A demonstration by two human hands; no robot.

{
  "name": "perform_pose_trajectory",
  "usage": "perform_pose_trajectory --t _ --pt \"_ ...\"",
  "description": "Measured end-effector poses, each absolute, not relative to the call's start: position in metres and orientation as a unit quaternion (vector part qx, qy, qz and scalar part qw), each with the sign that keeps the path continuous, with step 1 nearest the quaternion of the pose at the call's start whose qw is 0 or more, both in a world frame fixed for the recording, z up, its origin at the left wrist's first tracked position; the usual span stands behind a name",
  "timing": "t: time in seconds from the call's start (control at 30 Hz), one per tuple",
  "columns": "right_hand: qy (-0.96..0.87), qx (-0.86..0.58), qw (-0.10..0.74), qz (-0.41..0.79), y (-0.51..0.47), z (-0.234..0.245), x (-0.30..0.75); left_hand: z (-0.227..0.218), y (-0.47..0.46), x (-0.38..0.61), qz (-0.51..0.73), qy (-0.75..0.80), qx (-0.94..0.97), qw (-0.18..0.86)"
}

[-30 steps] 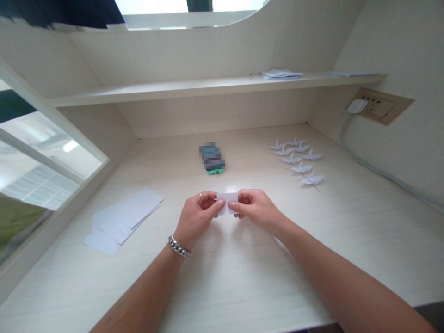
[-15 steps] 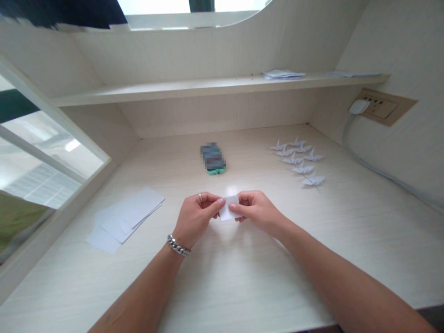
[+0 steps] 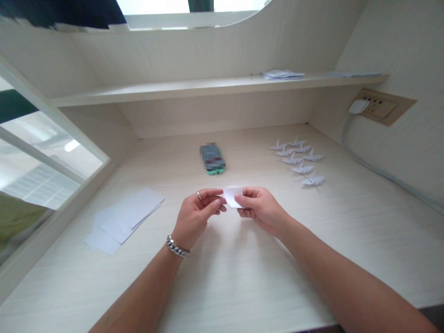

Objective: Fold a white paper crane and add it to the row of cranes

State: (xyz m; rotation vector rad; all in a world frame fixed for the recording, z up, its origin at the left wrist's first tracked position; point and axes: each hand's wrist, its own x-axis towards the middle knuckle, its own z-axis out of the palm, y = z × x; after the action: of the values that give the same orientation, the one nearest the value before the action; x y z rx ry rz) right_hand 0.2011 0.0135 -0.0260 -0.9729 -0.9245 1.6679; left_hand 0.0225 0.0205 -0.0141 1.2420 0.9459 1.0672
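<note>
A small folded square of white paper [image 3: 231,196] is held up over the middle of the desk. My right hand [image 3: 258,203] pinches its right side, thumb on the front face and fingers behind. At the paper's left edge is my left hand [image 3: 201,208], its thumb and fingers apart. The left index fingertip reaches the paper's edge; whether it touches, I cannot tell. A ring and a chain bracelet [image 3: 177,247] are on this hand and wrist.
Loose white sheets [image 3: 125,217] lie at the left. A phone with a green edge [image 3: 215,171], partly pixelated, lies beyond my hands. Several paper cranes [image 3: 302,169] stand at the right. Folded papers [image 3: 282,74] rest on the shelf [image 3: 173,90]. A cable [image 3: 381,172] runs from a wall socket [image 3: 385,108].
My left thumb has come off the paper and the left fingers have spread. My right hand has raised and tilted the paper slightly, still gripping it.
</note>
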Motion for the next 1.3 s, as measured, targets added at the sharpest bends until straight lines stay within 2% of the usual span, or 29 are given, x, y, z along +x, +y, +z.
perform_pose_trajectory --t 0.17,0.47,0.73,0.9,1.0,1.13,1.3 --pt "-0.347 -0.345 0.449 0.748 0.011 -0.027 0.200 -0.014 0.020 0.025 0.443 0.395 0.557 0.581" --pt "-0.362 -0.325 0.426 0.763 0.011 -0.035 0.196 -0.015 0.021 0.026 0.433 0.428 0.587 0.533" --pt "-0.367 -0.328 0.396 0.776 0.010 -0.034 0.196 -0.018 0.023 0.023 0.454 0.448 0.626 0.449" --pt "-0.366 -0.398 0.432 0.722 0.013 -0.032 0.197 -0.015 0.022 0.024 0.453 0.460 0.580 0.497" --pt "-0.396 -0.413 0.465 0.675 0.015 -0.033 0.196 -0.012 0.021 0.026 0.449 0.490 0.567 0.487" --pt "-0.498 -0.417 0.470 0.598 0.013 -0.034 0.193 -0.011 0.020 0.027 0.447 0.501 0.557 0.488" --pt "-0.508 -0.437 0.493 0.555 0.011 -0.034 0.191 -0.010 0.020 0.027 0.426 0.498 0.557 0.509"
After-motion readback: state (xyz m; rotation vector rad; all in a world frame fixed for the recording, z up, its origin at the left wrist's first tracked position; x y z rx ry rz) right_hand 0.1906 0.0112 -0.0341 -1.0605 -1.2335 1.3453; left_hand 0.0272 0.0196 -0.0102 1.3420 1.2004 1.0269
